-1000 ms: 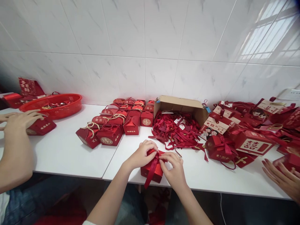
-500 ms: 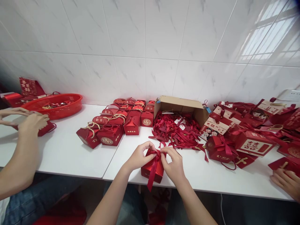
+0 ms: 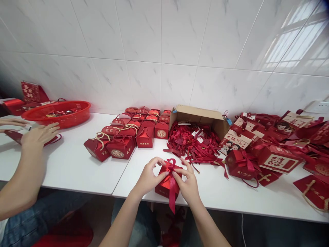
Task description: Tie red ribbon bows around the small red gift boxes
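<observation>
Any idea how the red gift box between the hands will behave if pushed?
The red gift box likely slides rather than rolls, given its flat faces. Its walls look like folded card, so may dent. The red ribbon on it is probably floppy, as its long tail hangs limp.

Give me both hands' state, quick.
Left hand: partly curled, thumb at the red ribbon; firm grip can't be told.
Right hand: closed, thumb and finger pinching the ribbon atop the box.
</observation>
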{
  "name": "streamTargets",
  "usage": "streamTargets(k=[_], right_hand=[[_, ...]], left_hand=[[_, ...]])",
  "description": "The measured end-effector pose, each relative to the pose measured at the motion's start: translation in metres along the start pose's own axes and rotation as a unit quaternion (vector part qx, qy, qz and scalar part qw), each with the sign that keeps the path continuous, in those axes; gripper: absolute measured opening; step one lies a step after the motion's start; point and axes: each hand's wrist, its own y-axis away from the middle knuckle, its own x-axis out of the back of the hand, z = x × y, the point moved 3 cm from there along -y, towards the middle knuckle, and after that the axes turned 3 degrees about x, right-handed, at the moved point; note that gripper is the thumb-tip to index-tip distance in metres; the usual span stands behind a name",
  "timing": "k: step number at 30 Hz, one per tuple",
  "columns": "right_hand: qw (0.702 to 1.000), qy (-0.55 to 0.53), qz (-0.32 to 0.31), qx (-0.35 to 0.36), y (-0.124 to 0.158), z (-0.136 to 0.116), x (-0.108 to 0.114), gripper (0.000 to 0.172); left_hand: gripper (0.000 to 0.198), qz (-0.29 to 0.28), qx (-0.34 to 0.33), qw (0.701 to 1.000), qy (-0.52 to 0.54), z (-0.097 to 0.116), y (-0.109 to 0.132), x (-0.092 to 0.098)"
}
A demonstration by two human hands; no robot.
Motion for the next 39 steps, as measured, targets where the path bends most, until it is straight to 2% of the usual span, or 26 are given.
streamTargets(k=[3,8,13,19,24,28,36,39], right_hand=[[0.999,-0.014,0.004,-0.033,0.001,0.004,-0.001,0.014],[0.999,0.004,-0.011,-0.043,0.001,0.009,-0.002,0.017],[0.999,-0.01,-0.03,-0.043,-0.001,0.009,0.003,0.018],[0.992,-0.084,-0.08,-0.042,-0.001,0.003,0.002,0.02],[0.991,-0.107,-0.055,-0.049,0.005,0.001,0.0,0.021],[0.987,-0.128,-0.07,-0.07,0.009,0.001,0.0,0.026],[0.986,-0.135,-0.071,-0.065,0.019,0.006,0.0,0.031],[0.989,-0.118,-0.064,-0.058,0.022,0.009,0.0,0.033]], left_hand=[[0.001,0.015,-0.006,0.998,-0.06,0.001,0.012,-0.004],[0.01,0.027,-0.014,0.987,-0.158,0.003,0.02,-0.013],[0.014,0.031,-0.015,0.981,-0.19,0.002,0.023,-0.014],[0.012,0.028,-0.007,0.984,-0.176,0.002,0.023,-0.015],[0.011,0.027,0.006,0.991,-0.134,0.005,0.02,-0.013],[0.01,0.027,0.02,0.993,-0.111,0.004,0.017,-0.011],[0.01,0.08,0.026,0.993,-0.082,-0.007,0.015,-0.014],[0.013,0.051,0.017,0.996,-0.074,-0.006,0.017,-0.013]])
